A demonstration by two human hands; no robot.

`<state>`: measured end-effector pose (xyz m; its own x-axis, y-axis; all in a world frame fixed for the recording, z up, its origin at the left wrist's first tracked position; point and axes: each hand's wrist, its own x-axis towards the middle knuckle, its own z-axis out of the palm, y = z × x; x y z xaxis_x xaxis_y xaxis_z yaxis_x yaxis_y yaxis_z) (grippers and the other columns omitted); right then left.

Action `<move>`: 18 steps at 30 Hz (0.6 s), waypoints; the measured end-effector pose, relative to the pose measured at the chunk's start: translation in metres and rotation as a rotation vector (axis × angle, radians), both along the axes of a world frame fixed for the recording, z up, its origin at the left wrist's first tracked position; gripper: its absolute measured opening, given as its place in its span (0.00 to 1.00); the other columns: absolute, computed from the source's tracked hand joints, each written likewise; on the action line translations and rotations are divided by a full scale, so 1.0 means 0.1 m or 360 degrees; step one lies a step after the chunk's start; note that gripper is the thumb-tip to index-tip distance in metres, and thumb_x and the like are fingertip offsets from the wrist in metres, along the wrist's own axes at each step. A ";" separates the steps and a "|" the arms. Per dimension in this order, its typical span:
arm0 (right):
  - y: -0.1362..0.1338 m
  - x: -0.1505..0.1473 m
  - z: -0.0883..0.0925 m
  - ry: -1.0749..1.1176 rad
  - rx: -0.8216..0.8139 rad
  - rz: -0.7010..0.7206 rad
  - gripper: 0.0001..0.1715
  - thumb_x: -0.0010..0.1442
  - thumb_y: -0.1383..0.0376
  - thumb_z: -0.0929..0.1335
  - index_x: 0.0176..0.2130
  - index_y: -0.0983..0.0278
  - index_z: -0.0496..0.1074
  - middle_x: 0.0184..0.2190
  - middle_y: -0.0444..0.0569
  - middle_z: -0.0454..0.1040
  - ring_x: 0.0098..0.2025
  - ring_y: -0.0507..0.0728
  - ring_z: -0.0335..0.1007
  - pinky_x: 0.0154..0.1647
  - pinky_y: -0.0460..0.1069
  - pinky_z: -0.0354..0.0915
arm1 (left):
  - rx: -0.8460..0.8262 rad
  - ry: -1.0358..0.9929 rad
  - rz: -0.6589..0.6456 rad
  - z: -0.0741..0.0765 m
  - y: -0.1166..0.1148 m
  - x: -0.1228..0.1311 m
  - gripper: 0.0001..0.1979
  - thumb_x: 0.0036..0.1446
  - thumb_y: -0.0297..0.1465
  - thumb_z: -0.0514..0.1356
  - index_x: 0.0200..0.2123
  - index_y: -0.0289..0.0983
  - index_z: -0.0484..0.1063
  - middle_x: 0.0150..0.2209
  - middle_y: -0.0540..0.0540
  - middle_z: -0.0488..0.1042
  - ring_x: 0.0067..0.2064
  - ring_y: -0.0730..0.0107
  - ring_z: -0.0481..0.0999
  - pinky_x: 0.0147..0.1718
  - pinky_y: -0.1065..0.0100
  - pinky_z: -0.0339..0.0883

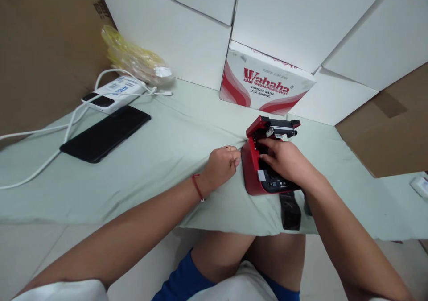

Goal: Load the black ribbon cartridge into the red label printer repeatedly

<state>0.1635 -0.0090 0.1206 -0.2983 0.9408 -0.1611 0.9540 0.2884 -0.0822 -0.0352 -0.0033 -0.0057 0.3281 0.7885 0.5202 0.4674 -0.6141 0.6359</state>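
A red and black printer-like device (251, 176) stands on the cloth with its lid (272, 125) raised, showing a metal bar and roller under it. Into its compartment reaches my right hand (287, 158), thumb and index finger stretched out and apart; the other fingers are mostly hidden. Whether its fingertips press on an inner part cannot be seen. Close by the device's left wall, my left hand (222, 165) rests on the cloth as a closed fist, a ring on one finger, with nothing visible sticking out. A glossy black piece (290, 212) lies before the device at the cloth's front edge.
A Wahaha water carton (267, 80) leans on white boxes (187, 33) behind. On the left lie a black phone (107, 134), a white power bank (117, 91) with a cable (72, 122), and a yellow plastic bag (133, 55). Brown cardboard (388, 127) borders the right.
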 end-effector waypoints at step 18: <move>-1.39 0.38 -0.41 0.0273 0.0821 0.0258 0.28 0.70 0.69 0.66 0.67 0.64 0.64 0.62 0.58 0.72 0.63 0.63 0.68 0.67 0.66 0.63 | 0.0071 -0.0426 0.0300 0.57 0.02 -0.01 0.11 0.69 0.30 0.53 0.51 0.37 0.69 0.52 0.40 0.75 0.55 0.59 0.74 0.57 0.56 0.68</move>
